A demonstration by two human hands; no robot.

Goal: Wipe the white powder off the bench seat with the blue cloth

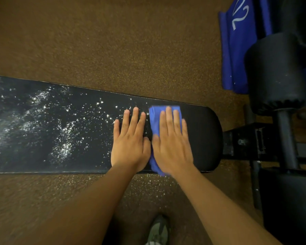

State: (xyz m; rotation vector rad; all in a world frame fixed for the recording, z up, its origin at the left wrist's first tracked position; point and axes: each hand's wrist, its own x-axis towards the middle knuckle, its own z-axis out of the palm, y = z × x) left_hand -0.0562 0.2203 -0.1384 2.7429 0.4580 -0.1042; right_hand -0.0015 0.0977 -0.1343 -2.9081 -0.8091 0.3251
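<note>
A long black bench seat (pixel 205 138) runs across the view, its rounded end at the right. White powder (pixel 64 131) lies in flecks and smears over its left and middle parts. My right hand (pixel 171 140) presses flat on the folded blue cloth (pixel 155 121) near the rounded end; the cloth shows above my fingertips, beside my thumb and below my wrist. My left hand (pixel 131 138) rests flat on the seat just left of the cloth, fingers together, holding nothing. The seat right of the cloth looks free of powder.
Brown speckled floor (pixel 113 41) surrounds the bench, with powder flecks (pixel 148 184) on it below the seat. Black padded rollers (pixel 276 71) and the bench frame (pixel 245 142) stand at the right. A blue mat (pixel 237 46) lies at top right. A shoe (pixel 157 230) shows at the bottom.
</note>
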